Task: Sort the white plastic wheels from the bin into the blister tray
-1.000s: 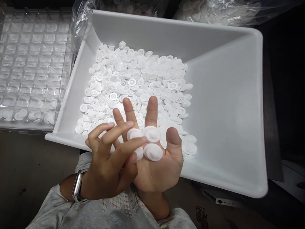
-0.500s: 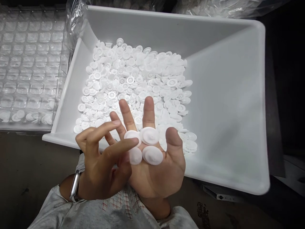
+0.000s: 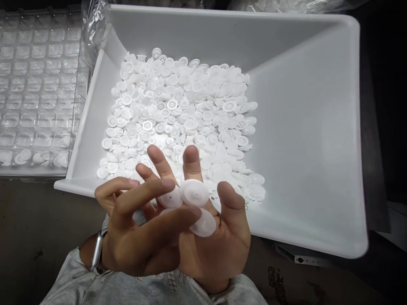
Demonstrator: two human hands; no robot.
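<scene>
My right hand (image 3: 216, 250) is palm up with its fingers spread, bearing several white plastic gears. One round gear (image 3: 195, 192) lies at the base of the fingers, another gear (image 3: 171, 198) sits to its left, and a toothed gear (image 3: 205, 223) rests below on the palm. Across them reaches my left hand (image 3: 136, 224), fingers bent and apart. Its index fingertip is at the left gear; its thumb lies over the lower gears, mostly hiding one. Beyond both hands a heap of white gears (image 3: 190, 101) fills the left part of a white plastic bin (image 3: 305, 127).
To the left stands a clear compartment tray (image 3: 38, 84) with white pieces in its nearest row. Crumpled clear plastic (image 3: 95, 29) hangs at the bin's back left corner. Bagged white parts (image 3: 286, 5) lie behind the bin. A metal bracket (image 3: 302, 257) sits below its front edge.
My left thumb has moved over the lower gears, covering much of them. Both hands have shifted slightly toward me, and the gears in the palm now tilt more to face the camera.
</scene>
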